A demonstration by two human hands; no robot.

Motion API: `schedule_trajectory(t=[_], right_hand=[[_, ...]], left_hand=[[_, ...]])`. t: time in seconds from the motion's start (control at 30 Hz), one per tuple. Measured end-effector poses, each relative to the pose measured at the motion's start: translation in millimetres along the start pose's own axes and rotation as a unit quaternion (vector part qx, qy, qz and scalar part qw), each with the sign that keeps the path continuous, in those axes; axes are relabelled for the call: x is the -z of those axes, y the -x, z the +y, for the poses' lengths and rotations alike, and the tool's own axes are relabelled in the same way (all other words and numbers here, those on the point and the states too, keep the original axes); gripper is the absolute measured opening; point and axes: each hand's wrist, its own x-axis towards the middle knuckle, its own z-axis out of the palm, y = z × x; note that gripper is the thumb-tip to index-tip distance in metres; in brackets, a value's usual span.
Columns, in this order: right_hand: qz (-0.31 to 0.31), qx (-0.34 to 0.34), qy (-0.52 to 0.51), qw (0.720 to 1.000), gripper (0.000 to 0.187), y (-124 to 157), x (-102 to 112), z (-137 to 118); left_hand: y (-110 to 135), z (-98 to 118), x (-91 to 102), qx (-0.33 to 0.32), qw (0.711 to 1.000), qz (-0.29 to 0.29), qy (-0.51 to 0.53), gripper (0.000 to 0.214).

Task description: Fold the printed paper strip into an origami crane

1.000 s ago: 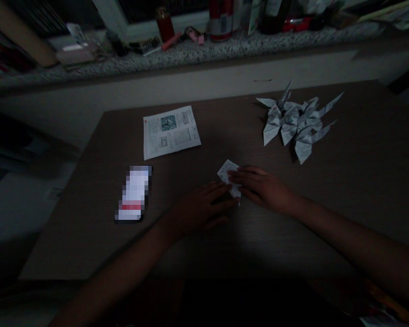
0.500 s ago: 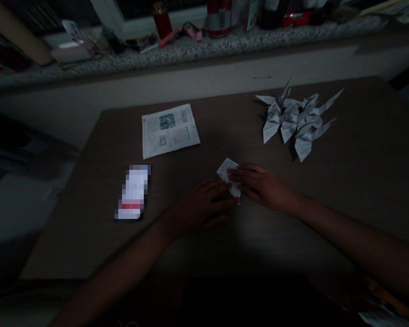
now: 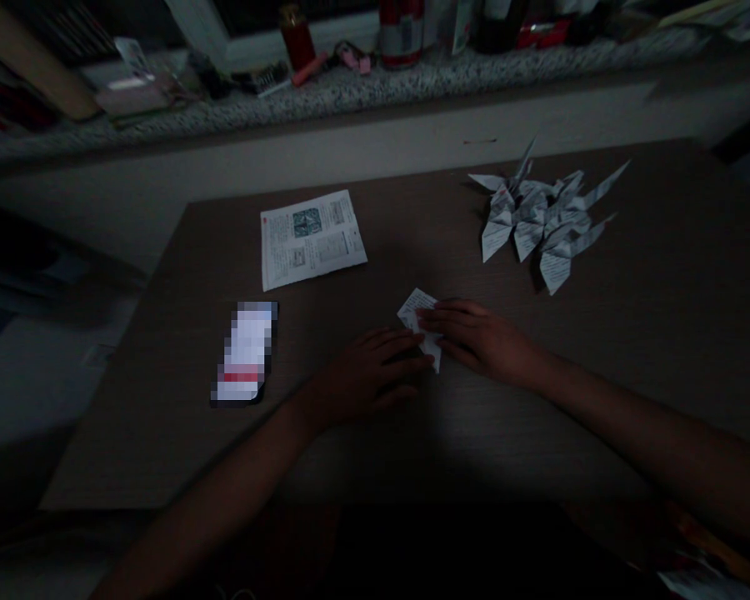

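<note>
A small folded piece of printed paper (image 3: 417, 310) lies on the dark wooden table (image 3: 662, 333) near its middle. My right hand (image 3: 478, 337) rests flat across the paper, fingers stretched out and pressing it down. My left hand (image 3: 368, 375) lies beside it on the left, fingers extended, with the fingertips touching the paper's lower edge. Most of the paper is hidden under the two hands.
A pile of several folded paper cranes (image 3: 541, 221) sits at the back right of the table. A printed sheet (image 3: 311, 237) lies flat at the back left. A phone (image 3: 246, 352) lies left of my hands. A cluttered stone ledge (image 3: 362, 87) runs behind the table.
Both hands stay pressed on the folded paper with only a slight shift. The camera view has tilted a little.
</note>
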Motion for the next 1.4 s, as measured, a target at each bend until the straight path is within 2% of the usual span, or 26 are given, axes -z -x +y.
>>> schedule_trajectory(t=[0.43, 0.67, 1.4], right_hand=[[0.01, -0.009, -0.015, 1.0, 0.043, -1, 0, -2], [0.002, -0.007, -0.014, 1.0, 0.043, 0, -1, 1], [-0.001, 0.002, 0.021, 1.0, 0.049, -1, -1, -1]], left_hand=[[-1, 11, -0.2, -0.001, 1.0, -0.009, -0.03, 0.044], [-1, 5, 1.1, 0.003, 1.0, -0.006, -0.023, 0.055], [0, 6, -7.1, 0.014, 0.998, -0.012, -0.058, 0.059]])
